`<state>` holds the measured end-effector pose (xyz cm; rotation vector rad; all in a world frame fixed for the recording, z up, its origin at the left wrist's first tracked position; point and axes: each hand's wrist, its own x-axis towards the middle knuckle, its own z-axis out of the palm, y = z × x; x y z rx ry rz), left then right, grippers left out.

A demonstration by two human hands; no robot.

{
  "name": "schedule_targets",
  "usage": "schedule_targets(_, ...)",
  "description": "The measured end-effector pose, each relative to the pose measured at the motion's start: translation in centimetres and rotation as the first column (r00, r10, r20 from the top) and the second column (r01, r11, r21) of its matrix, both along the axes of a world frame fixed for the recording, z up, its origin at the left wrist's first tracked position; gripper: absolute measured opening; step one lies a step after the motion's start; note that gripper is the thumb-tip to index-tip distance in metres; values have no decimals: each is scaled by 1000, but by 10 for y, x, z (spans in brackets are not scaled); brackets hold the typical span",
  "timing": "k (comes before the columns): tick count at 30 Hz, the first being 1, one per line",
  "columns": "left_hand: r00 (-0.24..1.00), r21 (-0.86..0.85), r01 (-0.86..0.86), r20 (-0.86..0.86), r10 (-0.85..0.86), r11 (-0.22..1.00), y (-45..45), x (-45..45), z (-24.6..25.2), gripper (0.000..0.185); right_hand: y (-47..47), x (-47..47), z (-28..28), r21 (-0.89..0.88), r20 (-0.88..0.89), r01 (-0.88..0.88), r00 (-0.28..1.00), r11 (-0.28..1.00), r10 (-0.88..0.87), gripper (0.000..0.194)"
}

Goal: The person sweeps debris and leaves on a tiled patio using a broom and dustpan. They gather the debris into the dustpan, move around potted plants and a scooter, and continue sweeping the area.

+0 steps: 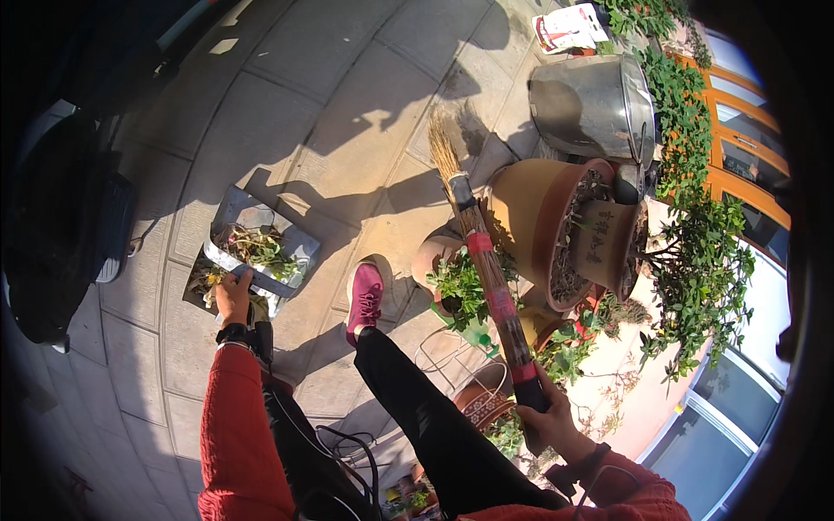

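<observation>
My left hand (233, 296) is closed around the flat metal handle (270, 284) of a sheet-metal dustpan (306, 246). Dry leaves, stems and plant scraps (251, 242) lie inside the pan. In my right hand (550, 417) is the dark lower end of a straw broom (485, 267), bound with red and black tape. The broom slants up and away from me, its bristles (443, 140) pointing at the far paving. Between the two hands, my foot in a magenta shoe (366, 296) stands on the stone paving.
Large potted plants stand on the right, including a yellow-brown planter (528, 215) and a small terracotta pot (430, 260). Beyond them are a big metal pot (573, 98) and a white bag (570, 29). A wire rack (449, 358) sits near my leg. A dark vehicle (58, 215) is at the left.
</observation>
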<state>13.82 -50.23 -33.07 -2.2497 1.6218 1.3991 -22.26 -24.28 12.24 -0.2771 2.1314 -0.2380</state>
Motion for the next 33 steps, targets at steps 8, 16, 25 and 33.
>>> schedule_targets(8, 994, -1, 114, 0, -114, 994, 28, 14, -19, 47, -102, -117, -154, -81, -132, 349, 925, 933, -358, 55)
schedule_targets(16, 990, 51, 144, -5, -144, 988, 35, 14, -14, 44, -45, -71, -99, -150, -57, -159, 987, 976, 152, 83)
schedule_targets(25, 984, 191, 166, 26, -174, 967, 38, 12, 1, 43, -161, -276, -250, -201, -418, -48, 907, 978, -41, 35)
schedule_targets(33, 970, 175, 228, 39, -238, 958, 58, 3, 8, 36, -148, -129, -246, 13, -310, -499, 822, 867, 478, 82)
